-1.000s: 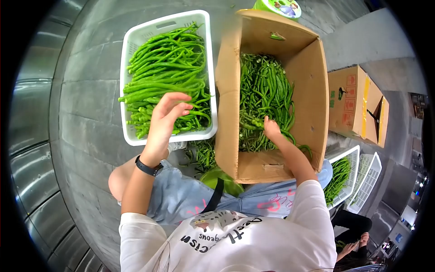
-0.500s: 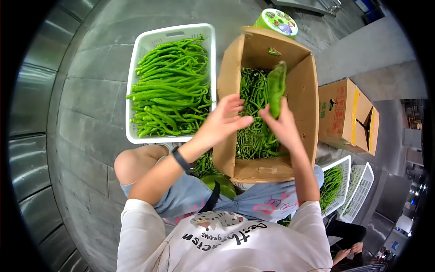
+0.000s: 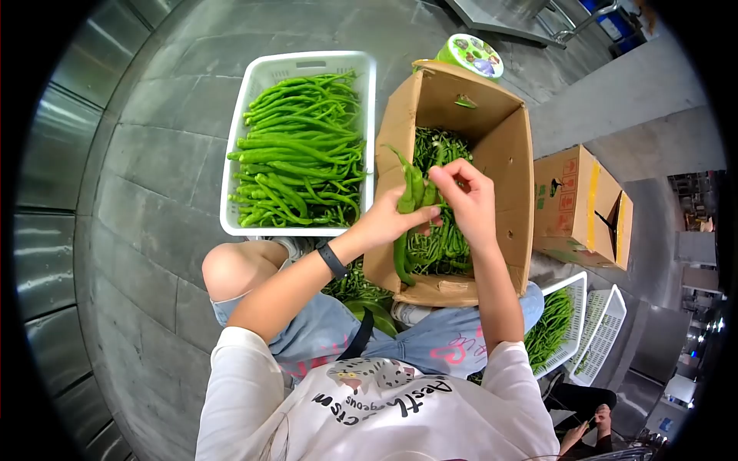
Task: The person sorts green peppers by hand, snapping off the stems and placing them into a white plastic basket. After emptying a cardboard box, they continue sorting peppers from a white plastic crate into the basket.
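Note:
My left hand (image 3: 394,217) is closed around a few long green peppers (image 3: 413,190), held over the near left side of an open cardboard box (image 3: 510,161). One pepper's tip hangs down below my fingers. My right hand (image 3: 470,198) is beside it, thumb and forefinger pinched at the upper end of one of these peppers; the exact contact is small and partly hidden. Beneath both hands, a heap of thin green peppers (image 3: 442,250) lies inside the box. To the left, a white plastic crate (image 3: 234,165) holds many long green peppers laid in rows.
A green tub with a patterned lid (image 3: 477,55) stands behind the box. To the right are a taped carton (image 3: 573,192) and white baskets (image 3: 603,330), one with green peppers. A green basin (image 3: 369,313) sits between my legs. Another person's hands (image 3: 588,430) show at lower right.
My left hand, open and empty before, now grips the peppers. My right hand, which held the peppers up, now pinches at their upper end. The view has shifted slightly.

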A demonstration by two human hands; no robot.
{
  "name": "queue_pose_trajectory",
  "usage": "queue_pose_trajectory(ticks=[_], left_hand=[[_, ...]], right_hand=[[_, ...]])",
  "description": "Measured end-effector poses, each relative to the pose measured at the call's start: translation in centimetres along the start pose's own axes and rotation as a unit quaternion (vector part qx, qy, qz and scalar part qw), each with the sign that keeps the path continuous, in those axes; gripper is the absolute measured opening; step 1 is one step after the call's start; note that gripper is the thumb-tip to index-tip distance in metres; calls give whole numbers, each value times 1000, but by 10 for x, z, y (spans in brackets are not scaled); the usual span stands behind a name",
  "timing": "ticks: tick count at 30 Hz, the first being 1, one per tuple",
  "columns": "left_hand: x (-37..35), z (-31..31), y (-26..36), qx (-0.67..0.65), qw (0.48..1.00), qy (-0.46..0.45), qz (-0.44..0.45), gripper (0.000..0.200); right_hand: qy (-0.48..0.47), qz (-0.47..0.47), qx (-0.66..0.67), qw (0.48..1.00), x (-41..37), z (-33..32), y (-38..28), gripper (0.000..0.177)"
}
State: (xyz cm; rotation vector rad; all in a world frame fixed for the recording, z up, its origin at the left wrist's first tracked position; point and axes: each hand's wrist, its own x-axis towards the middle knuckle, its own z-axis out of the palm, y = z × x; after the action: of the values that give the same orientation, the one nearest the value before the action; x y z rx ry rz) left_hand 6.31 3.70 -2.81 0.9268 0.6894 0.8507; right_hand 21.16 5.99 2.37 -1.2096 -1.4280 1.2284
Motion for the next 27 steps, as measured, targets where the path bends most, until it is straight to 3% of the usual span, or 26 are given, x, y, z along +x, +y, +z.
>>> queue_pose_trajectory(ticks=[3,5,9,11,13,16,20,22,24,27], left_hand=[[-6,-1,3,-1,998,-65,3,24],[-7,-3,2,6,994,-107,15,24],[-7,-5,6,11,987,-158,9,20],[-7,-10,8,-12,986,-165,-19,22],[-8,-12,12,-2,978,-208,-31,25],[-9,-7,16,9,965,-254,-61,26],[-13,4,20,14,971,-228,-65,24],[-12,7,15,34,966,-244,-73,25],[-11,10,11,31,961,-265,-66,27],[-12,10,14,118,954,-273,-25,27]], right_hand=[[-32,96,110,989,2,-6,11,27],[-78,190,285,936,2,-10,19,29],[-104,176,376,904,-4,-11,17,20],[-120,103,254,954,-6,-12,1,16],[-201,71,221,952,-2,-18,-5,19],[-196,70,103,973,-6,-12,-11,15],[-124,93,104,982,-3,-12,-15,23],[-109,126,174,971,-4,-12,-5,25],[-92,176,242,950,-7,-9,-4,28],[-184,243,533,789,-5,-14,6,29]])
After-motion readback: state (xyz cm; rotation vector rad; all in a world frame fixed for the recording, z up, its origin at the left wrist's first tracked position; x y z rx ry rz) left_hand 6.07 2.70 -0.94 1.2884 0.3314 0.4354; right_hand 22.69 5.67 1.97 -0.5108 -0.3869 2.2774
